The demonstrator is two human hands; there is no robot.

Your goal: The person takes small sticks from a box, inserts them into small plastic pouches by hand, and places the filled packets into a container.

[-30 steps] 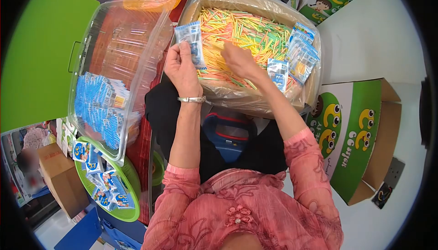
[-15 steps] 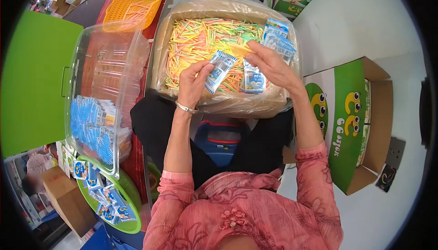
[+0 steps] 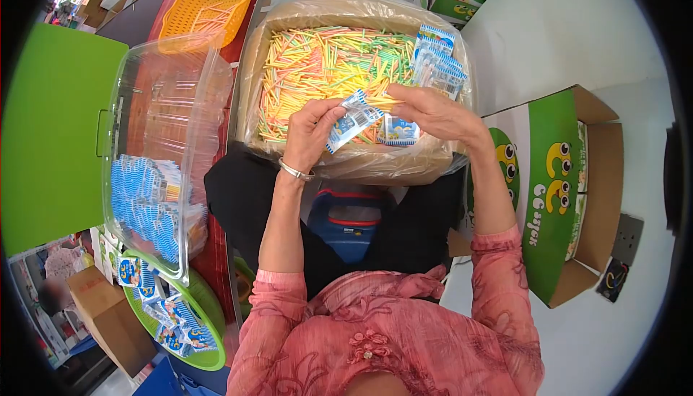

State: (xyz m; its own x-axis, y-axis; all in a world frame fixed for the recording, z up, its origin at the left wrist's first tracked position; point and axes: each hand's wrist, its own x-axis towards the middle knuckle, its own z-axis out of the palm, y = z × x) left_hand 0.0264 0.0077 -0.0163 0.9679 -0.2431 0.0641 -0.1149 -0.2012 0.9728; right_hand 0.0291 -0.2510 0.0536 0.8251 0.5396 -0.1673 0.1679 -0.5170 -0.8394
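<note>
My left hand [image 3: 312,130] pinches a small blue and white packet [image 3: 352,120] that hangs tilted over the front of a plastic-lined carton [image 3: 346,168]. Thin yellow sticks [image 3: 378,97] are in the closed fingers of my right hand [image 3: 437,113], their ends at the packet's upper edge. Beneath my hands the carton holds a heap of yellow, pink and green sticks [image 3: 310,64]. More packets [image 3: 437,60] lie on the heap at its right side, and another packet [image 3: 401,130] lies below my right hand.
To the left stands a clear plastic bin [image 3: 189,118] with many packets in it. A green basket [image 3: 214,358] of packets is below it, a yellow basket [image 3: 240,17] with sticks above. An open green and white box [image 3: 546,201] stands at the right.
My right hand has gone from the heap to the packet with sticks in its fingers. My left hand has tilted the packet and moved it toward the right hand. The view has shifted.
</note>
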